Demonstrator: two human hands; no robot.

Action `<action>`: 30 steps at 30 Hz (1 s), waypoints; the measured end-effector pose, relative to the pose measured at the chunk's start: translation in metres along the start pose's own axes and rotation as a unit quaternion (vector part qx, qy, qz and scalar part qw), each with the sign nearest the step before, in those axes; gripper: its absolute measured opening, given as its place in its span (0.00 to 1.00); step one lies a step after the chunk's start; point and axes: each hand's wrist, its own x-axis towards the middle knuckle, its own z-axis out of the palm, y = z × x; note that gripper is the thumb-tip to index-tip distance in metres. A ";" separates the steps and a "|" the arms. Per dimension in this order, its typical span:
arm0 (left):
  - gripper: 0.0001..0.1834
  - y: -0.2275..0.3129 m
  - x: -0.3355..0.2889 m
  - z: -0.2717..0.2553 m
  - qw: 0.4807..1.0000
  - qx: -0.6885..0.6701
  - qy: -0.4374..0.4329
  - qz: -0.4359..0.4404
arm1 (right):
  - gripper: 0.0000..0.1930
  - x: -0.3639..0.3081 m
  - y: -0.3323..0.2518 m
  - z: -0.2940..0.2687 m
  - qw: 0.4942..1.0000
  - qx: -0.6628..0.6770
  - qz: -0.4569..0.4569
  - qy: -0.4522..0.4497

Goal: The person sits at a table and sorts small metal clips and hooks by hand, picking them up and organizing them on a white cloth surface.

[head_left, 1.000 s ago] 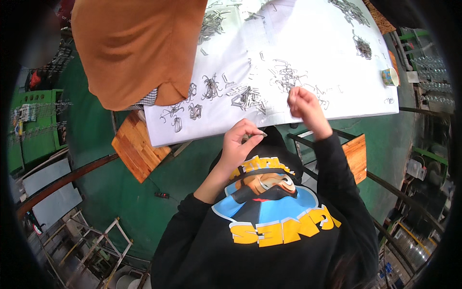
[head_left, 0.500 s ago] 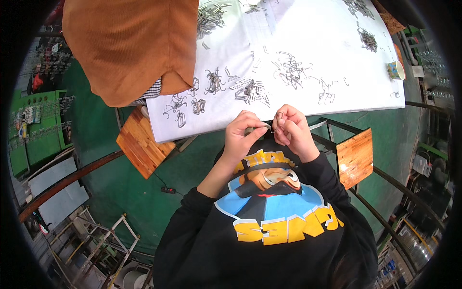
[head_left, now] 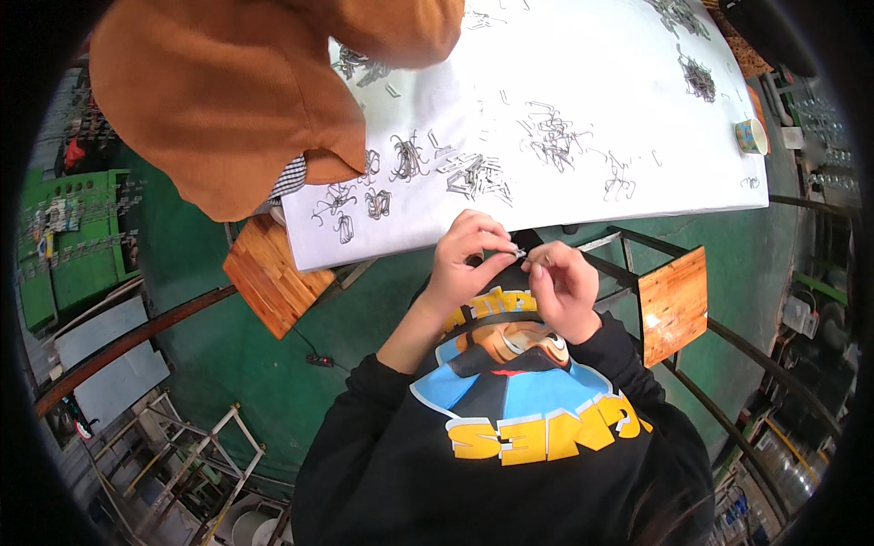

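Just in front of the table's near edge, my two hands meet fingertip to fingertip. A small grey metal clip (head_left: 519, 252) is pinched between the thumb and fingers of my left hand (head_left: 472, 262). My right hand (head_left: 566, 284) is closed in a pinch against it, on a thin wire hook that its fingers mostly cover. Beyond the hands lies a pile of short metal clips (head_left: 480, 178). Farther right is a loose tangle of wire hooks (head_left: 553, 141), and several small bunches of assembled-looking hooks (head_left: 407, 160) lie to the left.
A person in a brown garment (head_left: 218, 100) leans over the left part of the white-covered table (head_left: 628, 100). A paper cup (head_left: 751, 136) stands at the right edge. Wooden stools (head_left: 276, 278) flank me, one on each side, on the green floor (head_left: 200, 364).
My right hand has dropped slightly and turned, its fingertips now lower against the clip. The other person's brown sleeve has swung right across the far pile. The view has shifted a little.
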 end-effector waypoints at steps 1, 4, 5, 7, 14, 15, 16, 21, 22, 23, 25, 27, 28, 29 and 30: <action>0.12 -0.003 0.004 -0.004 0.999 -0.013 0.013 -0.028 | 0.07 0.000 0.001 -0.002 0.999 -0.019 -0.048 0.002; 0.13 -0.041 0.019 -0.026 0.990 0.117 0.031 -0.070 | 0.07 0.004 -0.005 -0.008 0.996 -0.041 -0.076 -0.018; 0.12 -0.056 0.024 -0.032 0.973 0.207 0.044 -0.090 | 0.06 0.003 -0.008 -0.010 0.996 -0.044 -0.061 -0.046; 0.10 -0.083 0.036 -0.044 0.936 0.347 0.024 -0.044 | 0.05 0.002 -0.008 -0.011 0.995 -0.057 -0.058 -0.054; 0.06 -0.102 0.041 -0.049 0.914 0.390 -0.004 -0.114 | 0.04 0.001 -0.007 -0.012 0.997 -0.062 -0.020 -0.045; 0.05 -0.095 0.042 -0.046 0.931 0.327 0.020 -0.160 | 0.05 0.002 -0.005 -0.012 0.996 -0.073 -0.023 -0.042; 0.05 -0.081 0.043 -0.042 0.942 0.263 0.043 -0.205 | 0.05 0.003 -0.004 -0.012 0.995 -0.085 -0.026 -0.037; 0.03 -0.022 0.023 -0.004 0.957 -0.134 0.113 -0.232 | 0.05 0.010 0.000 -0.010 0.993 -0.112 -0.005 -0.041; 0.02 -0.003 0.021 0.004 0.942 -0.213 0.118 -0.233 | 0.05 0.011 0.002 -0.010 0.993 -0.109 0.004 -0.049; 0.01 0.009 0.018 0.010 0.926 -0.284 0.102 -0.225 | 0.05 0.011 0.004 -0.009 0.993 -0.106 0.013 -0.056; 0.01 0.017 0.013 0.018 0.904 -0.350 0.077 -0.232 | 0.05 0.012 0.004 -0.007 0.994 -0.087 0.026 -0.053; 0.01 0.021 0.011 0.021 0.899 -0.372 0.060 -0.226 | 0.05 0.012 0.004 -0.007 0.995 -0.089 0.013 -0.041; 0.01 0.023 0.012 0.021 0.901 -0.367 0.053 -0.226 | 0.05 0.012 0.004 -0.007 0.995 -0.090 0.007 -0.034; 0.01 0.025 0.012 0.021 0.903 -0.362 0.047 -0.226 | 0.05 0.013 0.004 -0.007 0.995 -0.092 0.004 -0.033; 0.01 0.026 0.013 0.021 0.904 -0.364 0.042 -0.223 | 0.05 0.014 0.002 -0.008 0.995 -0.095 0.000 -0.033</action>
